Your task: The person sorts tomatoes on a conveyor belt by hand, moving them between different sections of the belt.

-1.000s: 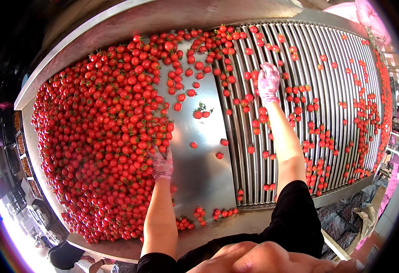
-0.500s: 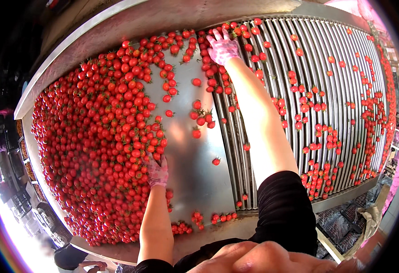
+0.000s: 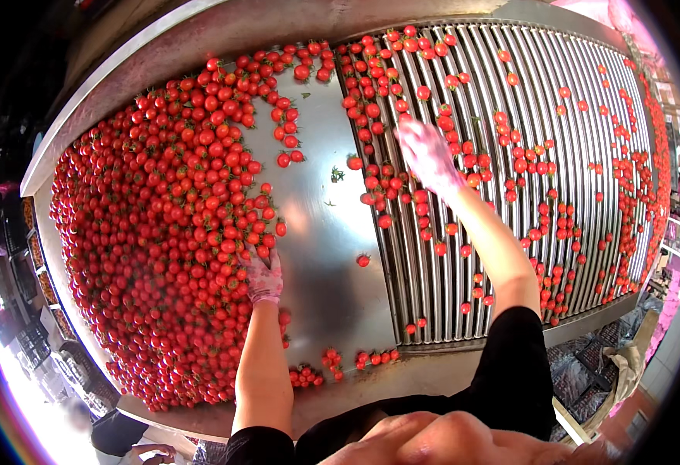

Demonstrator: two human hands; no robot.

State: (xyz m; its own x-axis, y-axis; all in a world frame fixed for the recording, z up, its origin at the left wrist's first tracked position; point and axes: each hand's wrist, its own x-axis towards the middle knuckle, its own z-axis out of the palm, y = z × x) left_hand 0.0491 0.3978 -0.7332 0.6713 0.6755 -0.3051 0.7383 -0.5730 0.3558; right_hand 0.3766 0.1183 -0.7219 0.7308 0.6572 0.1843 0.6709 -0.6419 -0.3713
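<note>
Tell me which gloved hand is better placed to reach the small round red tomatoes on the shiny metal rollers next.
Probably the right hand: it is over the rollers, among loose tomatoes. The left hand is at the dense tomato heap's edge, across the smooth steel plate.

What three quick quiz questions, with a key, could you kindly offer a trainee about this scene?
1. Which hand is at the right-hand edge of the big tomato heap?
2. True or false: the right hand is over the metal rollers.
3. Fill in: between heap and rollers lies a smooth metal ____.

Key: 1. The left hand. 2. True. 3. Plate.
</note>
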